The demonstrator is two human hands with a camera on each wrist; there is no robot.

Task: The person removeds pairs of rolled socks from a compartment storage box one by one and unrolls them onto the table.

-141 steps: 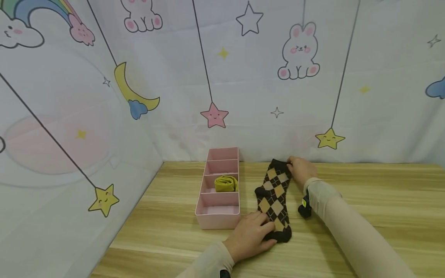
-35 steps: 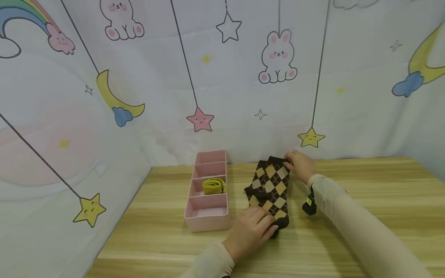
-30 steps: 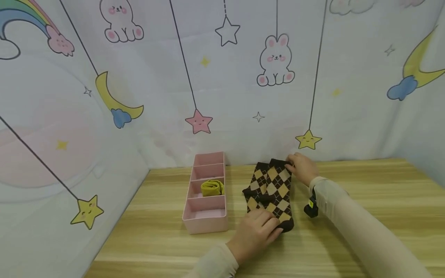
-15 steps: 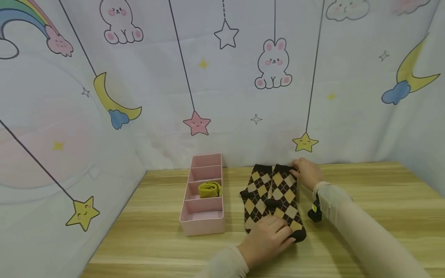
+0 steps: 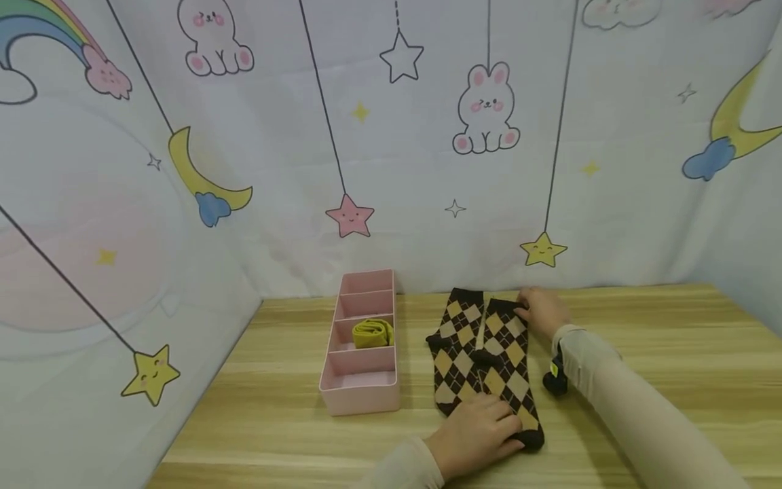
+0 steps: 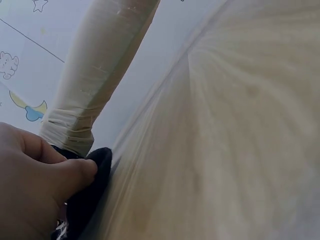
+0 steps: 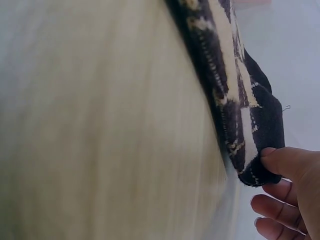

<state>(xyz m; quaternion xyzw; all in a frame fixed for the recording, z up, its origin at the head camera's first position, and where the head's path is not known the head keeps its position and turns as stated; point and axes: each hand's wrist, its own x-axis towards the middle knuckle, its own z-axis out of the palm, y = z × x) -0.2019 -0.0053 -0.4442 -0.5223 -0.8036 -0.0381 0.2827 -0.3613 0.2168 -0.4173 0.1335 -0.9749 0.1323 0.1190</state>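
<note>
Two dark argyle socks with tan and cream diamonds lie side by side on the table in the head view, the left sock (image 5: 456, 339) slightly farther back than the right sock (image 5: 510, 367). My left hand (image 5: 473, 435) is at the right sock's toe end and covers part of the foot. In the left wrist view its thumb and finger pinch the black toe (image 6: 90, 195). At the far end, my right hand (image 5: 544, 312) pinches a corner of the same sock's black cuff (image 7: 267, 125) between thumb and forefinger, the other fingers loosely bent.
Left of the socks stands a pink divided box (image 5: 360, 401) with several compartments. A rolled yellow-green sock-like bundle (image 5: 373, 333) sits in one of them. The wooden table (image 5: 244, 421) meets a cartoon-printed white curtain (image 5: 415, 251) at the back.
The socks lay stacked as one at first. Both hands have drawn the upper sock to the right and a little nearer, uncovering the other beside it. The box has stayed put.
</note>
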